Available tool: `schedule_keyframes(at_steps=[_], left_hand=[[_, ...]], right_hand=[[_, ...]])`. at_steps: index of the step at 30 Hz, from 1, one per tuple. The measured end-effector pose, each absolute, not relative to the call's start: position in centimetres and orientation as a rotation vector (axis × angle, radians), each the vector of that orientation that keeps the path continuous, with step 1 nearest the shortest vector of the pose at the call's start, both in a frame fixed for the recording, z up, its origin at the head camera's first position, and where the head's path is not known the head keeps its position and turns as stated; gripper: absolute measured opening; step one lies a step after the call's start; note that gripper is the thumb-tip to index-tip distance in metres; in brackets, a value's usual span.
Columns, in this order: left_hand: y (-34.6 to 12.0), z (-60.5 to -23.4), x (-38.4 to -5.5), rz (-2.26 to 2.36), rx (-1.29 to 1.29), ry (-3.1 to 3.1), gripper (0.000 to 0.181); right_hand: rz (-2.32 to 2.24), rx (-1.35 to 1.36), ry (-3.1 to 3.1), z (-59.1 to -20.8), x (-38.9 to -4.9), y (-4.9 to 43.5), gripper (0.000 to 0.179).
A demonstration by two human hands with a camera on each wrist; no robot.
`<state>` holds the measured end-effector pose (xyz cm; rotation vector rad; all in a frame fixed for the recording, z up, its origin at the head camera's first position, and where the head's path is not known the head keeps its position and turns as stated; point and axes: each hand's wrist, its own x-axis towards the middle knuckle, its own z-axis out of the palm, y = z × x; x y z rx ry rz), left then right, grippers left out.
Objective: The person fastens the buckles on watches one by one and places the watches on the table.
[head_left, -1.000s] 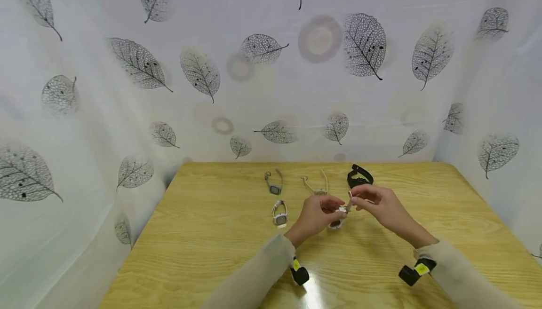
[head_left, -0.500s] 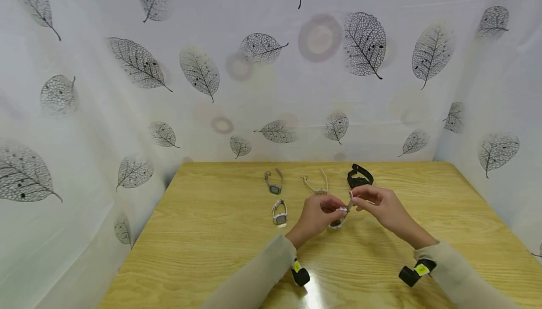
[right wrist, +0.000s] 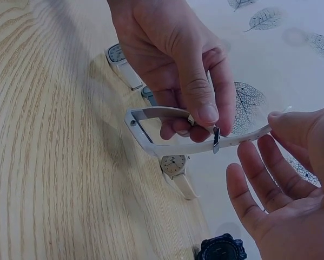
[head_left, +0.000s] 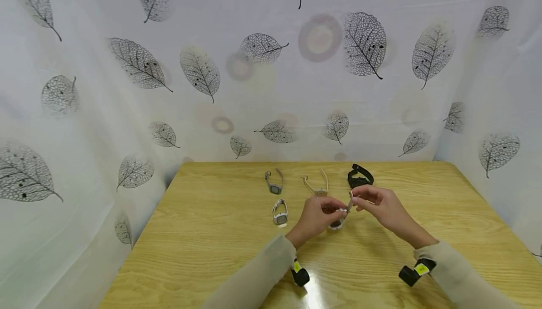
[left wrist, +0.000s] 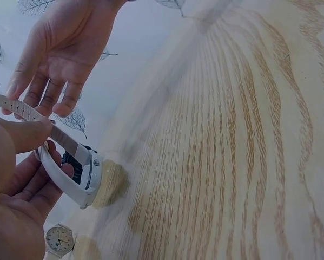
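Note:
Between the two hands is a white wristwatch (right wrist: 143,132), its strap looped and the strap's tail threaded through a metal buckle. My left hand (head_left: 315,217) pinches the strap near the buckle with thumb and fingers. With thumb and forefinger my right hand (head_left: 378,208) pinches the pointed, holed strap tail; its other fingers are loosely bent, as the left wrist view shows. The watch case hangs below the left fingers, close over the wooden table (head_left: 203,252). From the head view the left hand hides part of the strap.
Behind the hands lie a grey watch (head_left: 275,189), a cream-strapped round watch (head_left: 321,191) and a black watch (head_left: 360,177). Left of the left hand lies another white watch (head_left: 280,218). A leaf-patterned curtain (head_left: 271,88) borders the table's back and sides.
Both hands stay in nearly the same place, still gripping the strap. The strap near the left fingertips has shifted slightly; the other watches have not moved.

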<state>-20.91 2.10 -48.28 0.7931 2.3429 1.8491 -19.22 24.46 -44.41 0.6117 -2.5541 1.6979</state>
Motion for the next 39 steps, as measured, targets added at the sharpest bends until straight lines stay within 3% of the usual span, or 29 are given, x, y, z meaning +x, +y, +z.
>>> schedule_keyframes(at_steps=[22, 39], left_hand=[[1.8, -47.7, -20.6, 1.875, 0.751, 2.336, 0.016], [1.5, -47.6, -20.9, 2.111, 0.631, 2.275, 0.022]], right_hand=[[1.734, 0.680, -2.532, -45.0, -19.2, 24.0, 0.020], [1.445, 0.612, -2.505, -45.0, -19.0, 23.4, 0.018]])
